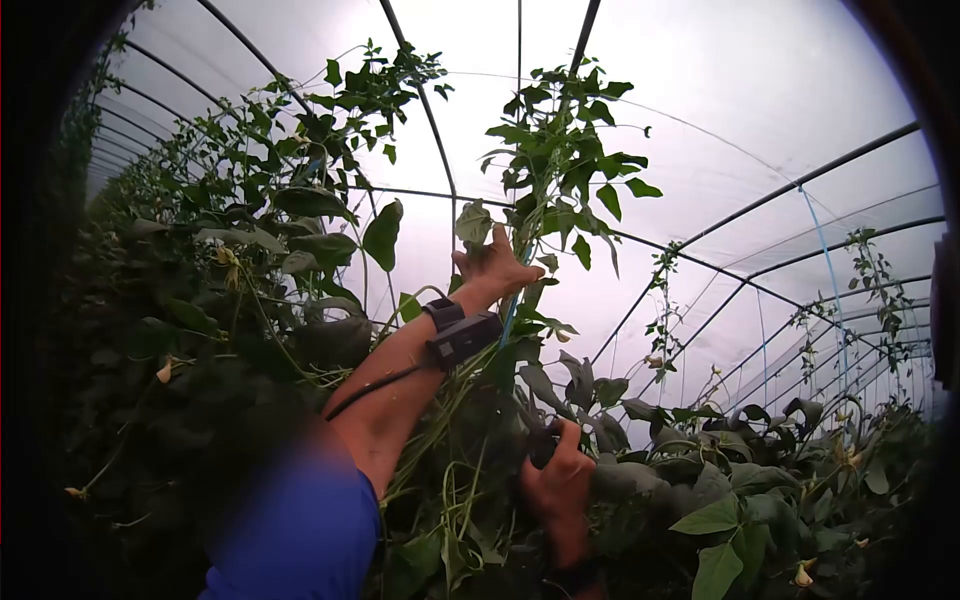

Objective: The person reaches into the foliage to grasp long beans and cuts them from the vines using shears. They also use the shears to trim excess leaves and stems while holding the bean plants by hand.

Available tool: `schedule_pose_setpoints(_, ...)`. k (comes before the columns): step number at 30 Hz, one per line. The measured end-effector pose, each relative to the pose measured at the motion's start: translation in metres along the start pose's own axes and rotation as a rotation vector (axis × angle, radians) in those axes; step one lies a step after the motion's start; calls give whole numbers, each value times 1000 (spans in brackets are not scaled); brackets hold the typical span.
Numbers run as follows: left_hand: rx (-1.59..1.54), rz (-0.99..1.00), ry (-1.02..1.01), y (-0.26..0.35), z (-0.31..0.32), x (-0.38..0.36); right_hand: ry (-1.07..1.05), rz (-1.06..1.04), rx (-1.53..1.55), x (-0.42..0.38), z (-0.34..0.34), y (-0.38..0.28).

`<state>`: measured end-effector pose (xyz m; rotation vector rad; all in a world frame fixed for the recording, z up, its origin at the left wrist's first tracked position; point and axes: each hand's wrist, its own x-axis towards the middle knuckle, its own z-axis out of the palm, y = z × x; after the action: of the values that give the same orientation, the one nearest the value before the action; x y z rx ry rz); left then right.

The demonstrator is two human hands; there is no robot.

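My left hand (pixel 492 268) is raised at the middle of the view, with its fingers apart against a tall bundle of climbing bean vines (pixel 545 185). A curled leaf (pixel 473 222) hangs just above its fingers. Lower and to the right, my right hand (pixel 562 478) is closed around a dark-handled tool that looks like pruning shears (pixel 543 442); leaves and shadow hide part of its blades. A blue string (pixel 508 320) runs down along the vine stems between my two hands.
Dense dark foliage (pixel 180 330) fills the left side, and a lower row of leafy plants (pixel 740 480) spreads to the right. Overhead, metal hoops (pixel 850 160) carry a translucent plastic cover. Another blue string (pixel 825 250) hangs at the right.
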<state>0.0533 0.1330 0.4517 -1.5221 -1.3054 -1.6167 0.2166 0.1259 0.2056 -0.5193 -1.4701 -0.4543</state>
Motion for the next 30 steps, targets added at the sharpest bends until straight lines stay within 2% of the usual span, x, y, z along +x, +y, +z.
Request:
schedule_pose_setpoints(1, 45, 59, -11, 8, -12, -7, 2, -17, -11, 1, 0, 0)
schedule_pose_setpoints(2, 89, 57, 93, 7, -1, -1, 18, -47, -24, 2, 0, 2)
schedule_pose_setpoints(3, 86, 58, 101, 7, 0, 2, 22, -55, -26, 0, 1, 2)
schedule_pose_setpoints(5, -88, -93, -73, 8, 1, 11, 14, -32, -40, -1, 1, 1)
schedule_pose_setpoints(6, -296, -40, -106, -5, 18, 33, 22, -41, -55, -1, 0, 0)
schedule_pose_setpoints(7, -505, -30, -229, -9, 14, 32, 26, -44, -57, -2, 0, 0)
schedule_pose_setpoints(10, -614, -68, -224, -8, 17, 35, 20, -66, -50, -1, -2, 1)
schedule_pose_setpoints(18, -565, -56, 2, -14, 27, 57, 24, -76, -56, -3, -4, 0)
schedule_pose_setpoints(21, -552, -25, -30, -11, 12, 51, 36, -76, -46, -3, -6, -6)
schedule_pose_setpoints(23, -468, 16, 40, -9, 1, 42, 39, -92, -44, -3, -6, -5)
schedule_pose_setpoints(25, -571, 38, 100, -11, -4, 44, 43, -107, -40, -3, -6, -6)
schedule_pose_setpoints(27, -863, 51, 9, -15, -3, 55, 50, -119, -5, -3, -7, -9)
schedule_pose_setpoints(28, -866, 51, 11, -12, -9, 51, 50, -122, -7, -4, -8, -10)
schedule_pose_setpoints(30, -1081, -84, -71, -1, -18, 43, 66, -160, -25, -3, -8, -11)
